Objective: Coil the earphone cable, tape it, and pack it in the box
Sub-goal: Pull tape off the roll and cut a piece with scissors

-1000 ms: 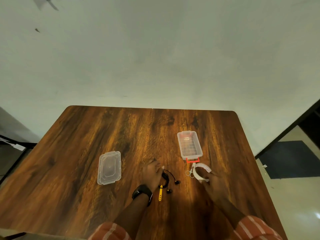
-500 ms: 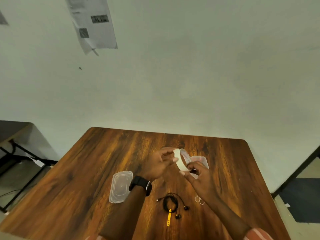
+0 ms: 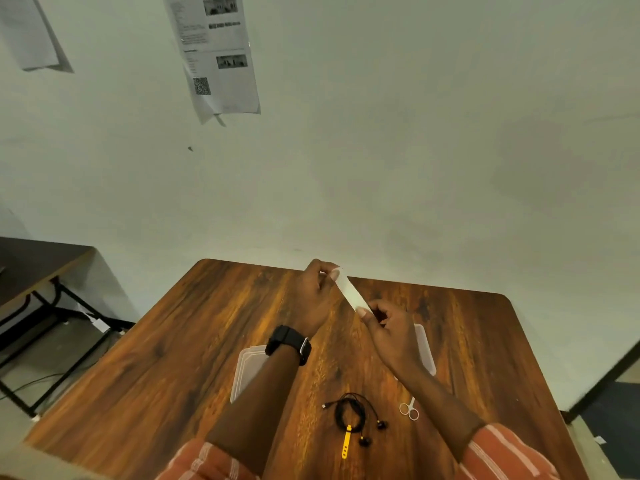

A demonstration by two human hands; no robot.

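Note:
The black earphone cable (image 3: pixel 350 414) lies coiled on the wooden table (image 3: pixel 180 348), near its front edge, with a yellow strap (image 3: pixel 346 441) around it and both earbuds loose beside it. Above the table, my left hand (image 3: pixel 317 297) pinches the free end of a white tape strip (image 3: pixel 349 294). My right hand (image 3: pixel 388 332) grips the tape roll, which my fingers mostly hide. The strip is stretched taut between the two hands. The clear box (image 3: pixel 425 351) sits partly hidden behind my right hand.
The clear box lid (image 3: pixel 244 372) lies under my left forearm. Small scissors (image 3: pixel 409 408) rest right of the earphones. A dark side table (image 3: pixel 31 268) stands to the left. Printed sheets (image 3: pixel 214 53) hang on the wall behind.
Both hands rose from the table with the tape roll. My left hand has pulled a length of tape out, up and to the left. The view tilted upward.

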